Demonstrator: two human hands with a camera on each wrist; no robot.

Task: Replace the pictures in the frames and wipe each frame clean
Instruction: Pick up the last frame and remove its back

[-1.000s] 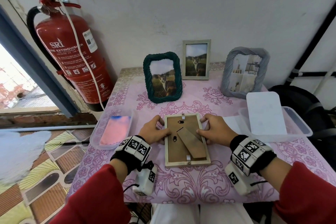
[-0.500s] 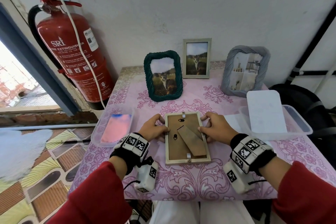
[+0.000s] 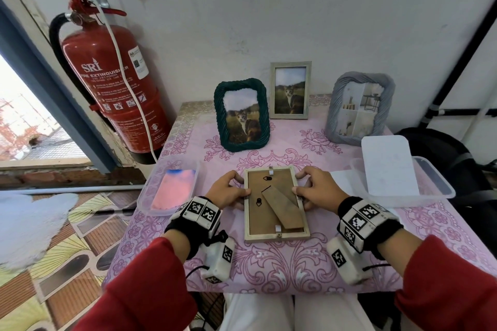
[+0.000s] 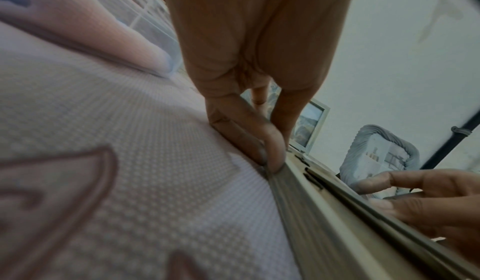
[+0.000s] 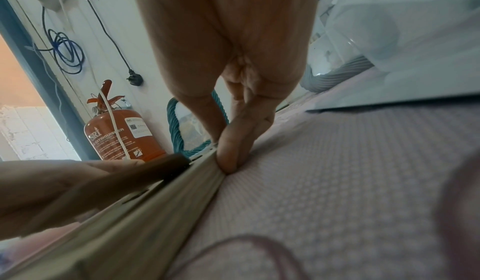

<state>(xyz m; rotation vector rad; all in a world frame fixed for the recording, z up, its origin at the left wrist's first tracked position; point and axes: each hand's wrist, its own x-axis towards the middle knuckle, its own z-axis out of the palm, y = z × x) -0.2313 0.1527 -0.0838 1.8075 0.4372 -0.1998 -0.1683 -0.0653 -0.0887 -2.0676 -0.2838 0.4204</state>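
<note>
A pale wooden picture frame (image 3: 255, 219) lies face down on the pink tablecloth, brown backing and folded stand leg up. My left hand (image 3: 232, 188) grips its left edge, thumb on the backing and fingers curled down the side (image 4: 272, 140). On the opposite edge my right hand (image 3: 309, 185) holds it the same way, its fingers (image 5: 233, 140) pressed against the rim (image 5: 168, 198). Three frames stand at the back: a green rope one (image 3: 242, 115), a small grey wooden one (image 3: 290, 90) and a grey rope one (image 3: 359, 107).
A clear tray (image 3: 145, 196) to the left holds a pink cloth (image 3: 173, 188). At the right, a clear container (image 3: 435, 185) carries a white sheet (image 3: 388, 166). A red fire extinguisher (image 3: 113, 83) hangs on the wall beyond the table's left corner.
</note>
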